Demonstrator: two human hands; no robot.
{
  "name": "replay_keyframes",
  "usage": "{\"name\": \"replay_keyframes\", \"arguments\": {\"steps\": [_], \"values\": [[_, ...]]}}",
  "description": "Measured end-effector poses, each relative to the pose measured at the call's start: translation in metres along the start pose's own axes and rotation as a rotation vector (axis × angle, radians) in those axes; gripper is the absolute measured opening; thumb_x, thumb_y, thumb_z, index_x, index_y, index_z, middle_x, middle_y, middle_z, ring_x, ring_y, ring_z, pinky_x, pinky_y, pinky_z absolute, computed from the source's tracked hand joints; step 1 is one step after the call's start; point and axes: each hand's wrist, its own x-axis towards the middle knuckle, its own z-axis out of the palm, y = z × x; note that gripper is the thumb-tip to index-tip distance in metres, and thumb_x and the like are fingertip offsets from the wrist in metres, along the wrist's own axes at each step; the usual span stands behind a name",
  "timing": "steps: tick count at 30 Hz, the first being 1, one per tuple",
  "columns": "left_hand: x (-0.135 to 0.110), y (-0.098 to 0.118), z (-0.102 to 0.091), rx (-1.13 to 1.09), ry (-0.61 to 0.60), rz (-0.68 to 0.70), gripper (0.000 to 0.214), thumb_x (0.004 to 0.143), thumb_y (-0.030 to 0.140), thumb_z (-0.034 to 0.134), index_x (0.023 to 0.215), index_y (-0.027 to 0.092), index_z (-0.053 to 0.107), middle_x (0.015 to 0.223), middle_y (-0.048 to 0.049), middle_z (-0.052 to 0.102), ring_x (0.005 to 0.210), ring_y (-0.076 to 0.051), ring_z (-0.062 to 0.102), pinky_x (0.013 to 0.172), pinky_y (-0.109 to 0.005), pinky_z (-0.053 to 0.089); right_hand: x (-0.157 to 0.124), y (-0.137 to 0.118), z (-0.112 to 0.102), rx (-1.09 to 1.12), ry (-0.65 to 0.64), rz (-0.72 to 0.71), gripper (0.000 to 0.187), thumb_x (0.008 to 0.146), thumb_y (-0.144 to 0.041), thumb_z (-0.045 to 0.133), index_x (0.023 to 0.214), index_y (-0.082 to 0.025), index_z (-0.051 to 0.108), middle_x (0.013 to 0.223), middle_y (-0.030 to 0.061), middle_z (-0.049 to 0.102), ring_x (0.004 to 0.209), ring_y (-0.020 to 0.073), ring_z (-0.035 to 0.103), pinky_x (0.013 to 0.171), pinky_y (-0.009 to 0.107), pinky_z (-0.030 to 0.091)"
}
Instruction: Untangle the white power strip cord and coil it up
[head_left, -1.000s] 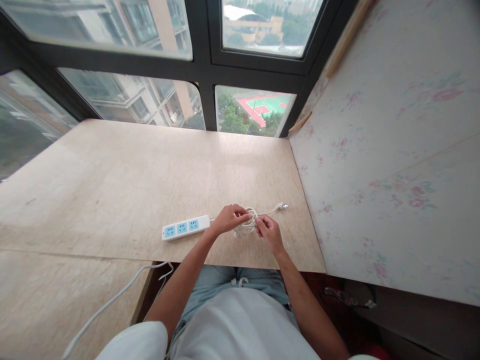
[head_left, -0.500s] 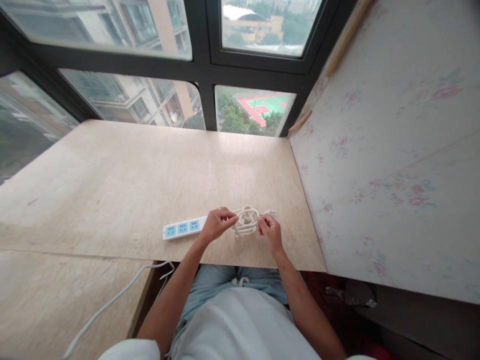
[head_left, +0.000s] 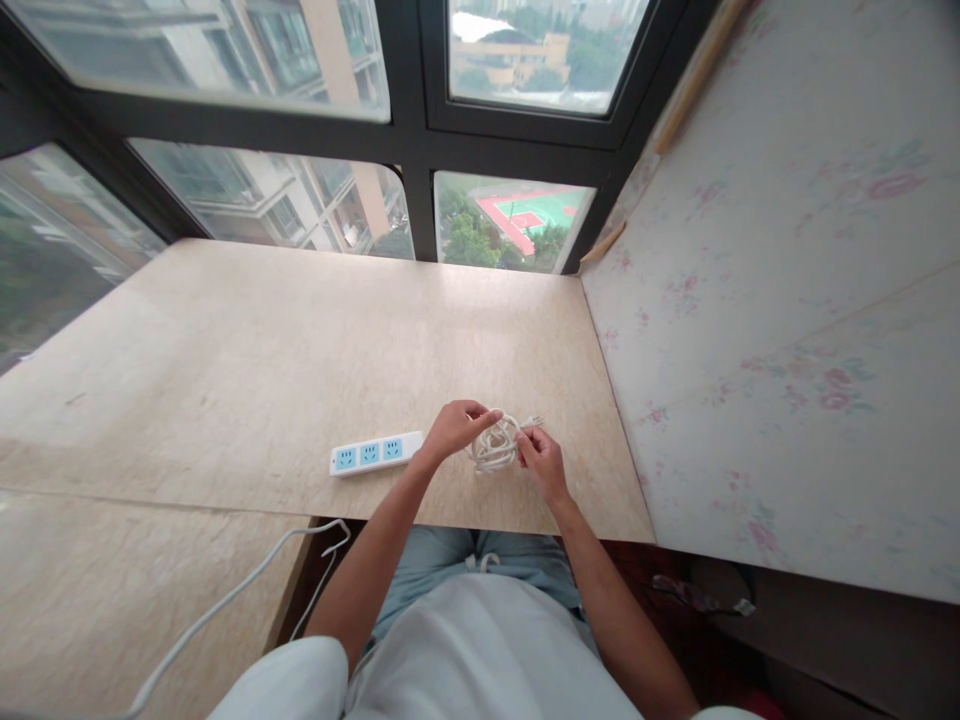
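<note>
left hand [head_left: 454, 430] is closed on the top left of the cord bundle [head_left: 495, 447], fingers curled over the loops and thumb pinching from the near side. right hand [head_left: 543, 462] is closed too, a narrow fingertip pinch on the bundle's free end just behind the plug [head_left: 534, 421], which sticks out past the fingers to the far right. the bundle is a loose white coil lifted a little or just touching the counter [head_left: 300, 340], can't tell which. it sits between the two hands near the counter's front edge. the power strip [head_left: 376, 453], white with three blue sockets, lies flat on the counter just left of the left wrist, its cord running under the left hand into the bundle.

step in hand looks like securing the coiled cord with its free end. to do it well: left hand should clamp all the loops together so none slip out, and the right should hold the end taut and close to the coil, leading the plug through without snagging its prongs. the strip should stay flat so it doesn't drag.

also in view: a loose white cable [head_left: 225, 598] hangs off the lower counter section at left, the window [head_left: 514, 215] is behind, and a floral wall panel [head_left: 787, 300] is on the right.
</note>
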Motion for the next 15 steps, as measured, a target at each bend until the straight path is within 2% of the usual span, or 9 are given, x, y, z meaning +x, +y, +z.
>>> {"name": "replay_keyframes", "arguments": {"steps": [2, 5, 10, 15], "values": [[0.006, 0.004, 0.004, 0.101, -0.030, -0.001, 0.041, 0.079, 0.049, 0.057, 0.068, 0.013, 0.073, 0.059, -0.0030, 0.063, 0.057, -0.013, 0.053, 0.054, -0.024, 0.033, 0.000, 0.001, 0.000, -0.001, 0.007, -0.005, 0.028, 0.084, -0.044, 0.056, 0.071, -0.019, 0.057, 0.051, -0.0052, 0.048, 0.047, 0.0105, 0.044, 0.046, 0.022, 0.035], [0.005, 0.007, 0.005, 0.153, 0.014, 0.012, 0.038, 0.080, 0.042, 0.056, 0.060, 0.012, 0.070, 0.051, -0.0012, 0.057, 0.053, -0.012, 0.050, 0.051, -0.024, 0.030, -0.001, 0.001, 0.000, -0.009, 0.024, -0.005, 0.029, 0.084, -0.044, 0.056, 0.069, -0.019, 0.057, 0.052, -0.0050, 0.048, 0.047, 0.0104, 0.044, 0.047, 0.022, 0.036], [-0.022, -0.003, -0.009, -0.031, 0.169, 0.020, 0.030, 0.077, 0.040, 0.062, 0.072, 0.014, 0.074, 0.066, -0.0045, 0.068, 0.062, -0.015, 0.059, 0.057, -0.024, 0.039, -0.003, 0.000, 0.003, 0.008, 0.104, 0.052, 0.029, 0.081, -0.044, 0.058, 0.065, -0.019, 0.055, 0.050, -0.0050, 0.049, 0.046, 0.0106, 0.045, 0.045, 0.022, 0.036], [-0.052, -0.023, -0.016, -0.216, 0.194, -0.088, 0.029, 0.073, 0.043, 0.068, 0.071, 0.014, 0.071, 0.063, -0.0034, 0.066, 0.057, -0.013, 0.056, 0.052, -0.023, 0.039, -0.004, 0.002, 0.009, 0.038, 0.161, 0.092, 0.030, 0.078, -0.044, 0.059, 0.063, -0.020, 0.054, 0.049, -0.0056, 0.048, 0.044, 0.0103, 0.043, 0.042, 0.022, 0.035]]}}
